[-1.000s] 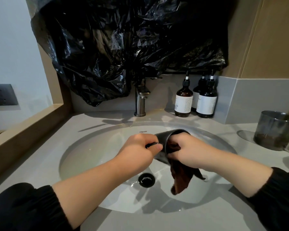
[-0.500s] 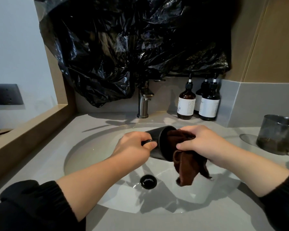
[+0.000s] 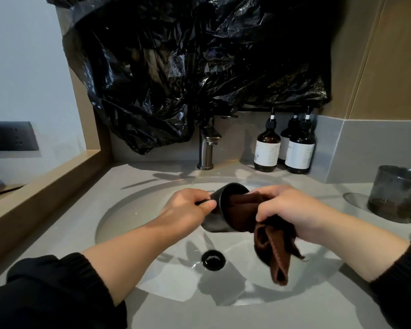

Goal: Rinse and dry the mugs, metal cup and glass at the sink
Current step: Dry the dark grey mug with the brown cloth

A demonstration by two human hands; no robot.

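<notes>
Hovering over the sink (image 3: 133, 214), the left hand (image 3: 187, 210) has its grip clamped on the handle of a dark mug (image 3: 215, 225), which is tilted with its mouth to the right. The right hand (image 3: 292, 208) pinches a brown cloth (image 3: 274, 252). One end is stuffed into the mug and the rest hangs above the drain (image 3: 213, 260). A smoky glass (image 3: 399, 193) stands on the worktop (image 3: 271, 317).

Bare left hand (image 3: 187, 208), bare right hand (image 3: 292, 210); black left sleeve (image 3: 47, 293) lower left, right sleeve (image 3: 403, 281) lower right (gathered cuffs).
</notes>
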